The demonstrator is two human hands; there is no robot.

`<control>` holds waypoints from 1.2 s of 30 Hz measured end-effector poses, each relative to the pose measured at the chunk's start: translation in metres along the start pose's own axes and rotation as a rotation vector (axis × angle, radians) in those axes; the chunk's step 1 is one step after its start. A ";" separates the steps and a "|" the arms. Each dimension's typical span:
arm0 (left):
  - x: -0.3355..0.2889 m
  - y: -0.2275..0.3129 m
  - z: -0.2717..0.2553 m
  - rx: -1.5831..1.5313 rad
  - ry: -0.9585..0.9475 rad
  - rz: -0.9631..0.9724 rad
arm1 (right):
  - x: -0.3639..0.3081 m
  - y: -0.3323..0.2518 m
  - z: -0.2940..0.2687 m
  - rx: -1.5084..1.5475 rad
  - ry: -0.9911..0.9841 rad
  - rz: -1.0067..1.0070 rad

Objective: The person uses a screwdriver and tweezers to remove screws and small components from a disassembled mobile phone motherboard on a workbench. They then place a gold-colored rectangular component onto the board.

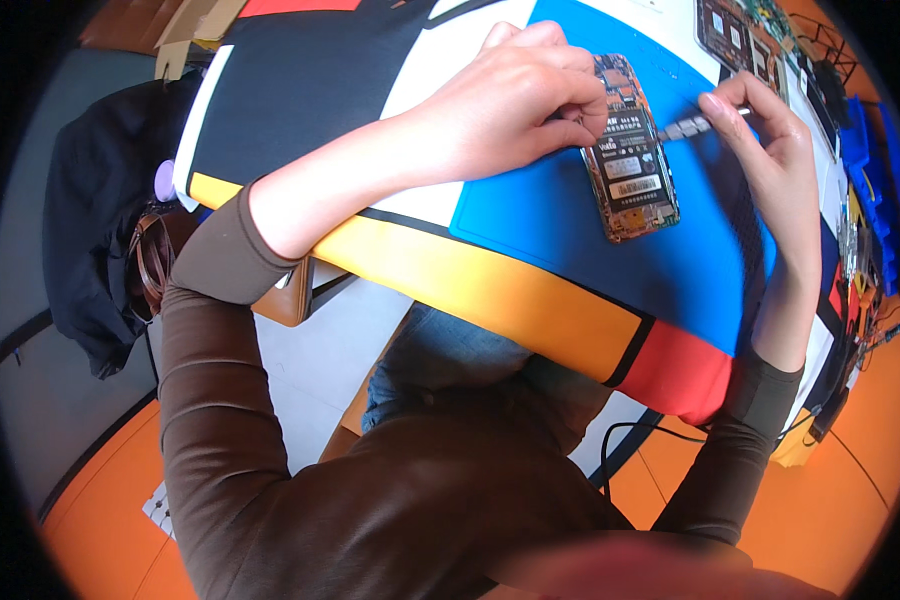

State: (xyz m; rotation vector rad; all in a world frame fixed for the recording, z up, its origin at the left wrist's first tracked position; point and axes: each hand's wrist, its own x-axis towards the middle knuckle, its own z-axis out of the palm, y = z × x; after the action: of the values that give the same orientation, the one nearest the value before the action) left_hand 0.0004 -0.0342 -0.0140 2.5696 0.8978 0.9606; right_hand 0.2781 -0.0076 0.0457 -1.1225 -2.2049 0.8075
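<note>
The phone (631, 165) is lying lengthwise near-to-far on the mat (530, 215), the nearer left hand (520, 100) bunching narrow fingers, grip unclear, over its left edge, the right hand (778, 140) pinching a tool (685, 127) rightward.

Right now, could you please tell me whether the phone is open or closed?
Open; the phone lies with its black battery and circuit board exposed.

It's a repair workshop — opened phone (633, 187), blue mat (530, 210), circuit boards (767, 14).
</note>
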 end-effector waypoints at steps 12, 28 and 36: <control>-0.009 -0.041 -0.053 0.347 0.207 -0.469 | -0.028 0.034 -0.030 -0.180 -0.110 0.330; 0.006 0.001 -0.047 0.145 0.313 -0.278 | 0.012 -0.059 0.027 -0.744 0.496 -0.481; 0.004 0.004 -0.039 0.157 0.243 0.061 | 0.033 -0.084 0.033 -0.709 -0.092 -0.343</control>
State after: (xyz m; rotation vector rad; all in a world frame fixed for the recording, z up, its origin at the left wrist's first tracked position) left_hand -0.0213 -0.0341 0.0189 2.6630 0.9980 1.2904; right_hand 0.1951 -0.0288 0.0885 -0.9546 -2.7474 -0.0932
